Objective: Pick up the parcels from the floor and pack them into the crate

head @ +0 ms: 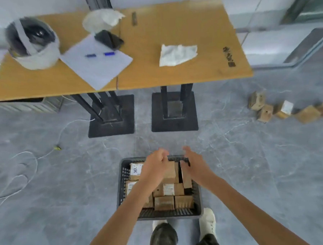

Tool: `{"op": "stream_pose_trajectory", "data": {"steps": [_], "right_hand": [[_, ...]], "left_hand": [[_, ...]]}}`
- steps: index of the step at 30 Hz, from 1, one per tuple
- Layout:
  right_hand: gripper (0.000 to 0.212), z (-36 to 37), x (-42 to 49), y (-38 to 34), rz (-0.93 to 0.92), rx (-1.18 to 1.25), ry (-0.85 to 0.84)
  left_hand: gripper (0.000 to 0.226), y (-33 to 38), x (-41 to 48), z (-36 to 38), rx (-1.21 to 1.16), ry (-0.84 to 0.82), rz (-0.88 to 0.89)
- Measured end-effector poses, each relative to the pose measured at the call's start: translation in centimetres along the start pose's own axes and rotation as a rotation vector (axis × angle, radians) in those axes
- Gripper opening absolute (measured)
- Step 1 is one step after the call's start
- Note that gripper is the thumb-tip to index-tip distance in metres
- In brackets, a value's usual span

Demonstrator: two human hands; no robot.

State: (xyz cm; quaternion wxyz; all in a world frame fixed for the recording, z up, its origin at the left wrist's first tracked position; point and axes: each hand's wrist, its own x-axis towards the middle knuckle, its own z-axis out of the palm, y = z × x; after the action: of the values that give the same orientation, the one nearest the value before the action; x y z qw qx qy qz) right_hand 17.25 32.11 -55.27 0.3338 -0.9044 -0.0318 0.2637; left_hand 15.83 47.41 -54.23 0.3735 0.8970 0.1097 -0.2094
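A parcel (169,171) is being set into the crate (122,180), it seems. Its top is gripped by the curled left hand (155,164). The fingers of the right hand (193,162) are too blurred to tell. More parcels (268,111) are left on the floor (233,156) and must be fetched next; some are cut off.

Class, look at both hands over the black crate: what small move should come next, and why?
Probably settle the brown cardboard parcel down into the far end of the black plastic crate and let go. The left hand seems to grip it, with the right hand close beside, and loose cardboard parcels lie on the grey floor.
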Motion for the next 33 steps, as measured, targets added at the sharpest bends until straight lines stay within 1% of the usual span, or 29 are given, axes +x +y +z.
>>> {"op": "stream_pose_trajectory", "data": {"steps": [4,9,13,15,18,21,26,29,33], "right_hand": [[0.051,-8.0,-5.4,-7.7,-0.073,0.038,0.129],[0.048,-17.9,-10.6,-15.4,-0.238,-0.069,0.348],[0.043,-24.4,-13.4,-18.9,-0.396,-0.081,0.566],[0.043,-26.9,-14.5,-20.0,-0.427,-0.06,0.659],[0.045,-29.3,-16.0,-21.2,-0.472,0.003,0.748],[0.046,-30.7,-17.2,-22.0,-0.484,0.051,0.821],[0.04,-30.9,-18.6,-22.2,-0.475,0.096,0.866],[0.035,-30.7,-19.4,-21.5,-0.443,0.208,0.866],[0.03,-31.6,-20.7,-19.3,-0.39,0.318,0.94]], "left_hand": [[0.024,8.4,-4.9,-8.7,-0.02,0.142,0.172],[0.025,18.0,-9.3,-17.3,0.066,0.348,0.378],[0.024,23.6,-10.9,-21.8,0.125,0.539,0.571],[0.026,25.5,-11.8,-23.3,0.122,0.602,0.631],[0.032,27.0,-12.7,-24.9,0.125,0.675,0.701],[0.035,28.0,-13.1,-26.1,0.127,0.655,0.735],[0.034,29.0,-13.1,-26.3,0.148,0.573,0.797],[0.034,29.7,-13.1,-25.7,0.145,0.544,0.837],[0.034,31.2,-13.2,-23.9,0.13,0.509,0.895]]}}
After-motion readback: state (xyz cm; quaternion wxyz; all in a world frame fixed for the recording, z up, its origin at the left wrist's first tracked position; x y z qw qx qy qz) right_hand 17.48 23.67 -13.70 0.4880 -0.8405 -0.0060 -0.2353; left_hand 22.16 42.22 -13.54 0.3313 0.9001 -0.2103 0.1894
